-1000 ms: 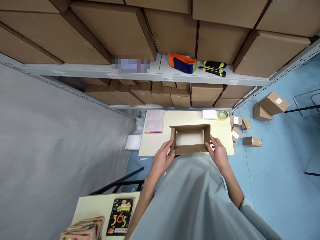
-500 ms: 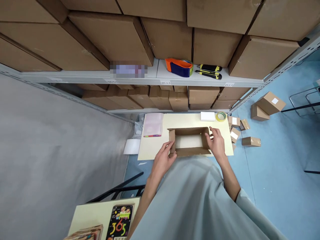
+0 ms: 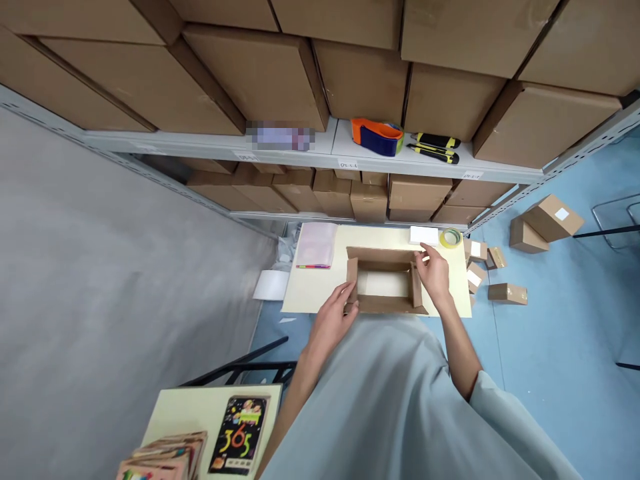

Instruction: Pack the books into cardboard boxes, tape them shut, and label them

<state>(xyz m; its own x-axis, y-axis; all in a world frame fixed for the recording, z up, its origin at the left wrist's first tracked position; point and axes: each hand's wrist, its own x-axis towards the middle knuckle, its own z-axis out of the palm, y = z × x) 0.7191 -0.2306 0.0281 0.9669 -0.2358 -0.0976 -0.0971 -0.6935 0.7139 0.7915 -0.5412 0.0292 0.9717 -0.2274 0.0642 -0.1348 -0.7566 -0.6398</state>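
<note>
An open cardboard box (image 3: 387,305) sits on the pale yellow table (image 3: 313,293), close to my body. Its long walls stand up, and a pale bottom shows inside. At its left end, my left hand (image 3: 333,319) grips the wall, fingers on the outside and thumb by the front corner. My right hand (image 3: 434,275) pinches the box at its back right corner, thumb and fingertips close together on the edge. Just behind the right hand lie a white stack of cards or labels (image 3: 423,235) and a roll of yellow-green tape (image 3: 451,238).
A pink-white plastic sleeve (image 3: 317,243) lies at the table's back left. Cutters (image 3: 436,148) and an orange-blue tape dispenser (image 3: 377,137) rest on the shelf (image 3: 320,159) among cartons. Small parcels (image 3: 507,293) lie on the floor at right. Books (image 3: 239,433) occupy a lower-left table.
The whole view has shifted slightly. My right hand has slid from the box's right end toward its back right corner, where its fingers now pinch. My left hand stays at the left end.
</note>
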